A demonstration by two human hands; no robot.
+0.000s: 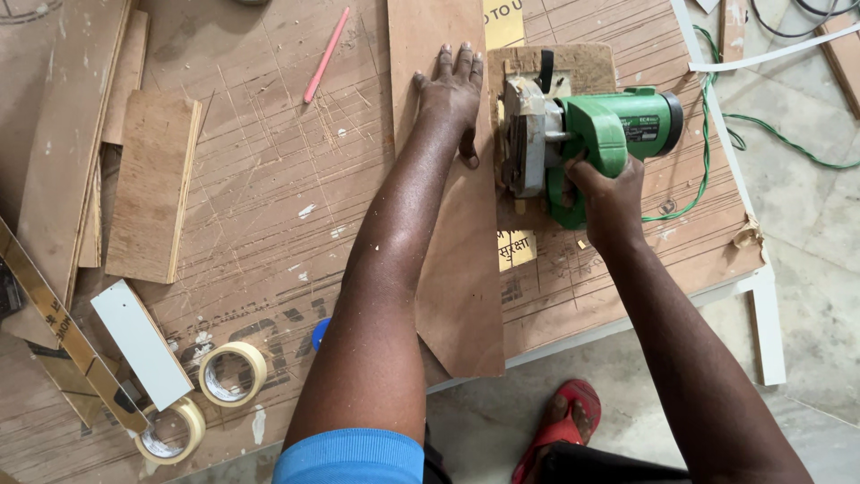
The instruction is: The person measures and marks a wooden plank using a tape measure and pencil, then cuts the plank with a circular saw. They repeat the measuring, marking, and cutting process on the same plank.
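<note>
A broad table (269,206) topped with scratched, paint-flecked plywood sheeting fills most of the view, its surface scored with many thin saw lines. Lying on it lengthwise is one long, narrow plywood strip (457,269), smooth and reddish brown, whose near end overhangs the table's front edge. The left hand (454,90) lies flat on that strip, fingers spread and palm down, pressing it to the table. Just beside the strip's right edge sits a green plastic-bodied circular saw (582,143) with a grey metal guard and a dusty base plate; the right hand (609,193) is closed around its rear handle. A thin green cable (717,134) loops from the saw off the table's right side to the tiled floor. At the left lie several offcuts, among them one rectangular plywood board (152,188) and one white laminate piece (141,342). Near the front-left corner are two rolls of cream masking tape (232,373), round and hollow, lying close together. One slim pink pencil (326,56) rests at the far side of the table.
</note>
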